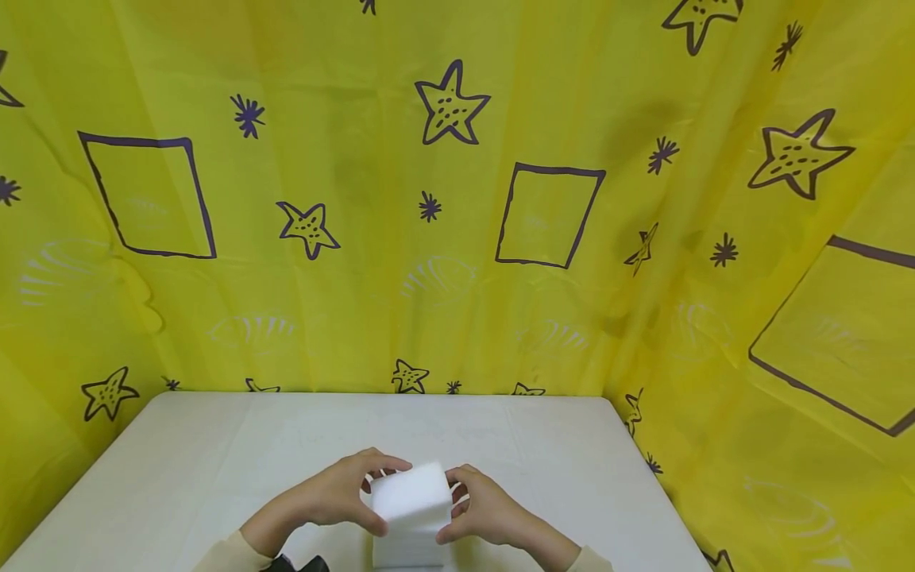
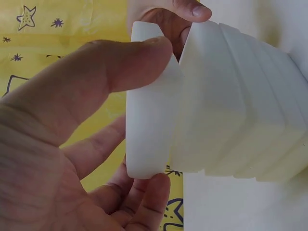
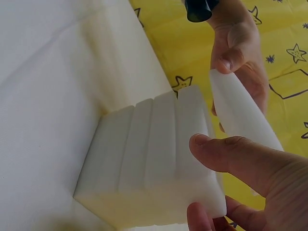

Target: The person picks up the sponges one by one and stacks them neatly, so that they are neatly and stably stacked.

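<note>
Several white sponge blocks stand in a stack near the front of the table. My left hand grips a separate white sponge by its ends, thumb on one side and fingers on the other. That sponge is tilted over the top of the stack, and a wedge-shaped gap shows between them in the left wrist view. On the other side, my right hand holds the uppermost block of the stack, its thumb on one face and fingertips at the opposite face.
The white table reaches back to a yellow curtain with dark stars and squares, which also hangs along both sides. A black device sits at the left wrist, low in the head view.
</note>
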{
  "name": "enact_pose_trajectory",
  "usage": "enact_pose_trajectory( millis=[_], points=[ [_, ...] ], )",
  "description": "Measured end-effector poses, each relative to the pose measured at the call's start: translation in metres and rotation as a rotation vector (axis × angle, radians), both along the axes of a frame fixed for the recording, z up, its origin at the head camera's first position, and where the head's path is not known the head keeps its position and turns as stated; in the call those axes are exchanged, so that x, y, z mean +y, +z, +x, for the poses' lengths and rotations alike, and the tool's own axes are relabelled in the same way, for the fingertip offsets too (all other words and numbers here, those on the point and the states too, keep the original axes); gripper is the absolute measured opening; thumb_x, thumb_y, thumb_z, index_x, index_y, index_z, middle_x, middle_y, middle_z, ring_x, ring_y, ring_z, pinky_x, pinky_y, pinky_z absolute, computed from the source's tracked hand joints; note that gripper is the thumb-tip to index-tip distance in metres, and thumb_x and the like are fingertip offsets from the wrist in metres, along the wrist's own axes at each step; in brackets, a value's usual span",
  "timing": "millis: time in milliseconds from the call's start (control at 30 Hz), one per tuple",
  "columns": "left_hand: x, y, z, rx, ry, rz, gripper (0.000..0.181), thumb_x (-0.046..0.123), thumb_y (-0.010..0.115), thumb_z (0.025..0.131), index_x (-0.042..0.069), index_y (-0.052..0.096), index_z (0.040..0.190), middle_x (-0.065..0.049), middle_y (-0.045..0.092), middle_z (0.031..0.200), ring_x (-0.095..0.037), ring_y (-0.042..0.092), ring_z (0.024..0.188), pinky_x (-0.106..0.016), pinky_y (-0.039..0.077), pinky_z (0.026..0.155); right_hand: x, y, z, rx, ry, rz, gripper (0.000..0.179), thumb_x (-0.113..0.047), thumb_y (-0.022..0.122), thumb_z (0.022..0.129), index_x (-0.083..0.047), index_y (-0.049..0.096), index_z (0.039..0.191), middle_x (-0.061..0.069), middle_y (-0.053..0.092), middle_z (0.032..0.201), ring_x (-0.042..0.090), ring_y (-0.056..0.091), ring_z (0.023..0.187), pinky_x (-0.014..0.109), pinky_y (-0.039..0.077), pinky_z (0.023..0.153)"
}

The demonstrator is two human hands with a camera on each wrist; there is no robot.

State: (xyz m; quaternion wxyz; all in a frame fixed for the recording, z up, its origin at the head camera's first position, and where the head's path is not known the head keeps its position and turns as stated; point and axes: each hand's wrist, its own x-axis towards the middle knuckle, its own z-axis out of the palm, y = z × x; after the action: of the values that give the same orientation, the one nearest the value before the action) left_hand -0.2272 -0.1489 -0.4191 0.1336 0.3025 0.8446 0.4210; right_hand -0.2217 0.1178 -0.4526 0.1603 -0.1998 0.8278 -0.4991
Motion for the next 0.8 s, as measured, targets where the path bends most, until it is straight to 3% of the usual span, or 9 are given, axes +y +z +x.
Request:
enact_pose_trajectory(
  millis=[400, 800],
  points=[
    [0.0021, -0.0009, -0.0018, 0.010, -0.046, -0.033, 0.069, 0.013, 0.087, 0.064, 0.013, 0.063, 0.129, 0.000, 0.055, 0.116, -0.012, 0.052, 0.103, -0.027, 0.048, 0.084, 0.0026, 0.0035, -0.0002, -0.010, 0.024, -0.029, 0.058, 0.000, 0.087, 0.066, 0.002, 0.059, 0.117, 0.005, 0.053, 0.106, 0.017, 0.060, 0.089, 0.022, 0.054, 0.074],
    [0.0042, -0.0014, -0.0043, -0.001, -0.062, -0.054, 0.070, 0.010, 0.086, 0.063, 0.012, 0.063, 0.130, 0.000, 0.056, 0.116, -0.010, 0.053, 0.099, -0.028, 0.049, 0.084, 0.0051, 0.0006, -0.0010, -0.028, 0.027, -0.036, 0.056, 0.001, 0.086, 0.067, 0.001, 0.058, 0.116, 0.006, 0.053, 0.107, 0.020, 0.063, 0.090, 0.025, 0.056, 0.075]
  ],
)
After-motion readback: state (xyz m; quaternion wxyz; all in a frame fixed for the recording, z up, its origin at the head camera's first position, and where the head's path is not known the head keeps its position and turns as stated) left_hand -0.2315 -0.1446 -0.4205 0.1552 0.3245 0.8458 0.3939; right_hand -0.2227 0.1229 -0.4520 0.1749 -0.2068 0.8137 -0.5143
